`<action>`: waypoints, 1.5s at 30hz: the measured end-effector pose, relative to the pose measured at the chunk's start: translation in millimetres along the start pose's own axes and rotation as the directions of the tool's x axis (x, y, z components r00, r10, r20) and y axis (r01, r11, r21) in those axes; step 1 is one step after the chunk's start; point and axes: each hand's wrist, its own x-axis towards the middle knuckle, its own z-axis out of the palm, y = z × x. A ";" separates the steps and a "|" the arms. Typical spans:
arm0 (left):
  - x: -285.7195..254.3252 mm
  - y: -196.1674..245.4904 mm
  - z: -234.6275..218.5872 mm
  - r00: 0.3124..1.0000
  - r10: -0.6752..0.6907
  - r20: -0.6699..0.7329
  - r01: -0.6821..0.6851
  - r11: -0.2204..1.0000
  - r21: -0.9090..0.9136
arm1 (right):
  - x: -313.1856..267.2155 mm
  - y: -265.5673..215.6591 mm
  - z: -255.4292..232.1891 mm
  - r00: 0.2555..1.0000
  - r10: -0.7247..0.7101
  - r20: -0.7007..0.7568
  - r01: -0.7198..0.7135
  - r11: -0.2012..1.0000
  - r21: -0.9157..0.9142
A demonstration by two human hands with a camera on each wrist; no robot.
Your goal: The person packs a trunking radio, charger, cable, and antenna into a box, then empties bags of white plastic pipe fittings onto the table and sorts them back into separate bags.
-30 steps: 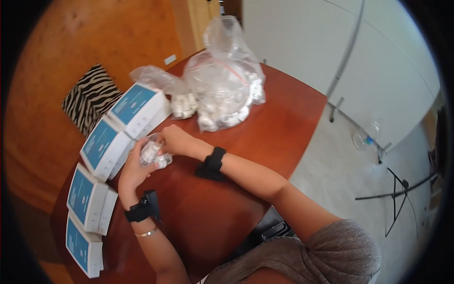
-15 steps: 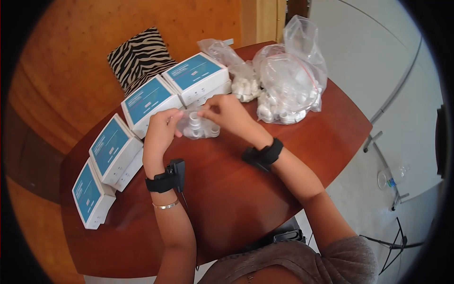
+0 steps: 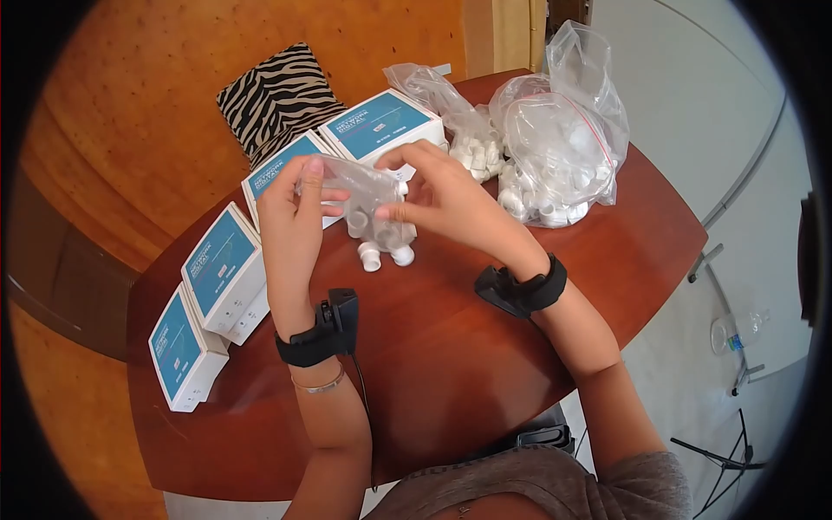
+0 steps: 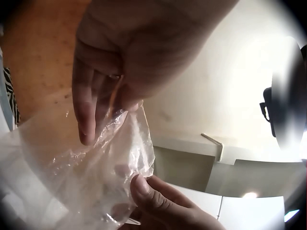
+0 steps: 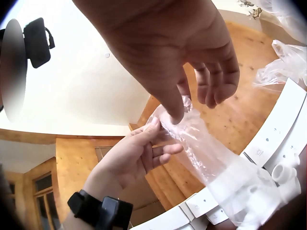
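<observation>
Between the two hands hangs a clear plastic bag [image 3: 364, 184] holding several white plastic pipe fittings [image 5: 263, 199]. My left hand [image 3: 290, 221] pinches the bag's upper end between thumb and fingers, the other fingers extended. My right hand [image 3: 459, 204] is on the bag's right side; in the right wrist view its thumb and forefinger pinch the film close to the left hand, with the remaining fingers loosely bent. At the bag's lower end, low over the table, a white fitting [image 3: 370, 256] shows beside another one.
Blue-and-white boxes [image 3: 221, 264] stand in a curved, stacked row along the left of the brown table [image 3: 433, 381]. Behind the hands sit a large clear bag of white fittings [image 3: 559, 165] and a smaller bag [image 3: 472, 143]. A zebra-patterned cushion [image 3: 282, 95] lies beyond the boxes.
The bag has gone from lying low between the hands to being lifted and stretched, with its fittings at the lower end. Both hands have risen, and the head view has shifted.
</observation>
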 end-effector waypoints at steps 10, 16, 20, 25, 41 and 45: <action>-13.8 31.6 -44.6 0.996 0.050 -0.074 -0.081 0.843 -0.531 | -3.8 -20.8 -1.6 0.991 0.006 0.137 -0.015 0.998 0.060; -55.8 47.0 -111.8 0.957 0.116 -0.267 -0.203 0.923 -0.325 | 0.2 -27.8 -4.2 0.992 -0.007 0.125 0.007 1.000 0.000; -102.0 70.0 -159.3 0.851 0.012 -0.525 -0.168 0.954 -0.250 | 3.2 -30.1 -24.1 0.998 -0.001 0.055 0.005 0.996 -0.086; -145.5 17.9 -200.3 0.877 -0.343 -0.336 0.440 0.855 0.276 | 6.5 -23.0 -54.4 0.995 0.094 -0.027 -0.097 0.988 -0.117; -267.2 -46.5 -166.4 0.730 -0.682 -0.050 0.315 0.271 0.910 | -101.5 -64.3 99.6 0.511 -0.051 0.858 0.101 0.995 0.000; -223.7 -16.3 -159.9 0.816 -0.576 -0.054 0.350 0.418 0.838 | -97.6 -60.0 95.9 0.543 -0.012 0.840 0.101 0.994 -0.052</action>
